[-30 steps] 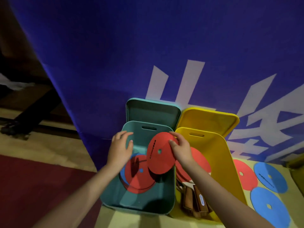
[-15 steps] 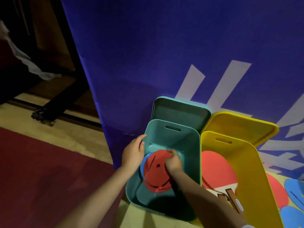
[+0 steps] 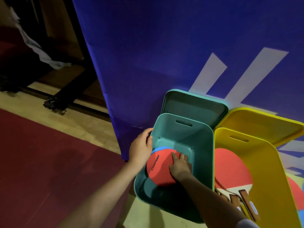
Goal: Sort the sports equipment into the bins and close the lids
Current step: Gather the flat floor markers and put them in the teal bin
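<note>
A teal bin (image 3: 204,162) stands open on the floor with its teal lid (image 3: 194,107) propped behind it against the blue banner. Inside lies a stack of flat discs, a red disc (image 3: 158,170) on top and a blue disc (image 3: 160,148) edge showing under it. My right hand (image 3: 180,167) lies on the red disc inside the bin, its fingers pressing down on it. My left hand (image 3: 140,148) holds the bin's left rim. Beside it a yellow bin (image 3: 269,171) holds red table-tennis paddles (image 3: 230,170) with wooden handles; its yellow lid (image 3: 263,124) leans behind.
A blue banner (image 3: 164,55) with white characters rises right behind the bins. Red mat (image 3: 49,162) covers the floor at left, with a dark metal stand foot (image 3: 56,102) beyond. Another red disc (image 3: 296,190) lies on the floor at the right edge.
My right hand carried the red disc down from above the rim into the teal bin and now presses it onto the stack. My view shifted left; the left hand stayed on the rim.
</note>
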Demonstrator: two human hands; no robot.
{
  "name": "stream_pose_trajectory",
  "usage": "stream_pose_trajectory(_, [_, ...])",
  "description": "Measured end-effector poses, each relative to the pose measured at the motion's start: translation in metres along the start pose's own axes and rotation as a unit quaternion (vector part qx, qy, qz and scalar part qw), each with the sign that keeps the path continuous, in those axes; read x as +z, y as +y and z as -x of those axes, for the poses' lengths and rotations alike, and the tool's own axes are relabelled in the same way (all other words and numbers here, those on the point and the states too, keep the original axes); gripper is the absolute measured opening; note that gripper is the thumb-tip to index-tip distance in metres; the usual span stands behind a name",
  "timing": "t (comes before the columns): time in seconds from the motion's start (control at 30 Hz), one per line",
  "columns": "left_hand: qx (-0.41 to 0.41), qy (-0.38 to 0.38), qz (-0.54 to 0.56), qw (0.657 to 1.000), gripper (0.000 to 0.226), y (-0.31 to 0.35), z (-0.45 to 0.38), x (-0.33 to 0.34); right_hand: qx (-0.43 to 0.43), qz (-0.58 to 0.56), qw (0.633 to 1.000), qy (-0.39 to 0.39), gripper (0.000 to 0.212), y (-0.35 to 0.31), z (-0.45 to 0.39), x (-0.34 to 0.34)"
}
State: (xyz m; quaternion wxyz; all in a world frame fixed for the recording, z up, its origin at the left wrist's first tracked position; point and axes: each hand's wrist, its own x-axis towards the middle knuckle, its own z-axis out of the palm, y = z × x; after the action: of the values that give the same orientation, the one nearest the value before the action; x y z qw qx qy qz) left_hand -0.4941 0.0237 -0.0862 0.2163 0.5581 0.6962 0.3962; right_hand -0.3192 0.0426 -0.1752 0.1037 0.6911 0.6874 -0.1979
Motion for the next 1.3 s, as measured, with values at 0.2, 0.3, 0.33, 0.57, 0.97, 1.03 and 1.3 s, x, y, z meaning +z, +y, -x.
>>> stream_pose_trajectory(0.2, [0.065,0.004,-0.137,0.988,0.033,0.009,0.002,-0.007,-0.041,-0.153,0.985,0.061,0.058,-0.005,0.021,-0.057])
stream_pose_trajectory(0.3, [0.118,0.023,-0.184,0.976,0.044,0.023,0.010,-0.009,-0.125,-0.240,0.956,0.118,0.058,0.013,0.053,-0.093])
stream_pose_trajectory(0.33, [0.128,0.022,-0.179,0.975,0.045,0.032,0.015,-0.007,-0.142,-0.262,0.944,0.142,0.056,0.025,0.065,-0.103])
stream_pose_trajectory(0.57, [0.162,-0.099,-0.023,0.982,0.035,0.133,0.069,0.052,-0.086,-0.394,0.868,0.291,0.039,0.140,0.136,-0.138])
stream_pose_trajectory(0.97, [0.235,-0.268,0.057,0.933,0.025,0.274,0.174,0.201,0.105,-0.465,0.810,0.342,0.031,0.344,0.217,-0.095])
stream_pose_trajectory(1.03, [0.231,-0.283,0.055,0.929,0.025,0.291,0.188,0.227,0.138,-0.482,0.800,0.330,0.034,0.379,0.219,-0.084])
stream_pose_trajectory(1.3, [0.198,-0.327,-0.022,0.924,0.028,0.322,0.220,0.336,0.232,-0.466,0.825,0.219,0.036,0.506,0.221,-0.028])
